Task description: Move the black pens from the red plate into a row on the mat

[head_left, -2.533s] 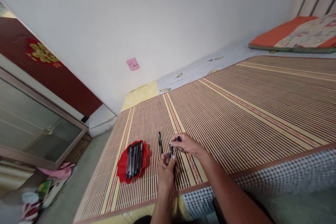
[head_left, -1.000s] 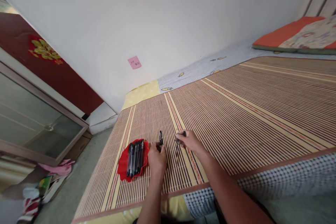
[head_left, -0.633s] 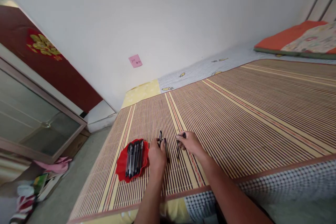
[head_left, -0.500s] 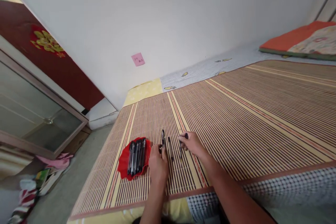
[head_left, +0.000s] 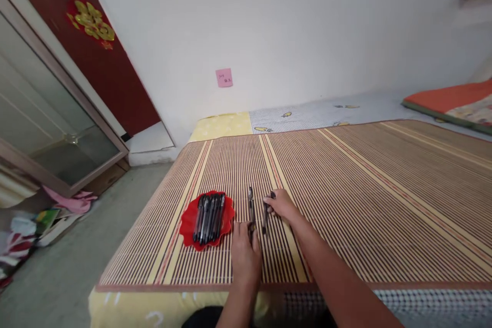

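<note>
Over striped matting (head_left: 334, 200) by a wall (head_left: 292, 31), the right hand (head_left: 282, 203) pinches a pen (head_left: 265, 219), the left hand's (head_left: 246, 257) grip unclear.

I can read no words for certain: the pink note (head_left: 224, 78) on the wall (head_left: 307, 25) carries handwriting too small for me, and the gold sign (head_left: 92, 21) on the red door (head_left: 132, 97) resembles a stylised character.

One slender, shiny black pen (head_left: 251, 203) lies lengthwise on the striped brown-and-beige mat (head_left: 346, 189); another slim dark pen (head_left: 265, 220) is slightly slanting beside it
</note>
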The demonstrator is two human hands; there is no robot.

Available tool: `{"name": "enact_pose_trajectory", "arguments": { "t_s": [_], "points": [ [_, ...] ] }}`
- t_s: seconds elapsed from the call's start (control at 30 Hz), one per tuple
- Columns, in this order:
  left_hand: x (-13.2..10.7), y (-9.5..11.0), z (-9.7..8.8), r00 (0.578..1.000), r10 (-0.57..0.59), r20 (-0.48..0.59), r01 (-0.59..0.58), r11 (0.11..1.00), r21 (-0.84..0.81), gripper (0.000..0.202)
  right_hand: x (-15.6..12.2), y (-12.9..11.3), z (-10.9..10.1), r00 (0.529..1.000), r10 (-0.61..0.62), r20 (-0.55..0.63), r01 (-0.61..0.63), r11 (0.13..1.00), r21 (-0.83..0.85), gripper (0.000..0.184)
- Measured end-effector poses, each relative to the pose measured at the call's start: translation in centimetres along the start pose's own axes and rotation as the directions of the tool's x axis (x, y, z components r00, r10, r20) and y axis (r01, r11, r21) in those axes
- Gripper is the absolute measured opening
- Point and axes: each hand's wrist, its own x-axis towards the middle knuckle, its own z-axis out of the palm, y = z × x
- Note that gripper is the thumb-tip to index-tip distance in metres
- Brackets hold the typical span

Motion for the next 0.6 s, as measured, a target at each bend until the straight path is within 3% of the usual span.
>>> {"name": "enact_pose_trajectory", "arguments": {
  "t_s": [0.13, 0.33, 0.6],
  "points": [
    [0.0, -0.2, 0.1, 1.0, -0.014, 0.012, 0.014, 1.0, 0.001, 0.02, -0.1, -1.3, 0.0, 0.999, -0.033, 0.043, 0.036, 0.997, -0.07, 0.01],
    [0.3, -0.2, 0.4, 0.998, 0.037, 0.041, -0.038, 0.999, 0.028, 0.024, 0.4, -1.3, -1.3, 0.995, -0.046, -0.092, 0.028, 0.981, -0.191, 0.016],
    [0.6, 0.1, 0.5, 0.997, 0.028, 0.077, -0.032, 0.998, 0.047, 0.022, 0.9, -1.5, 1.5, 1.0, -0.013, -0.015, 0.009, 0.968, -0.253, 0.011]
  ]
}}
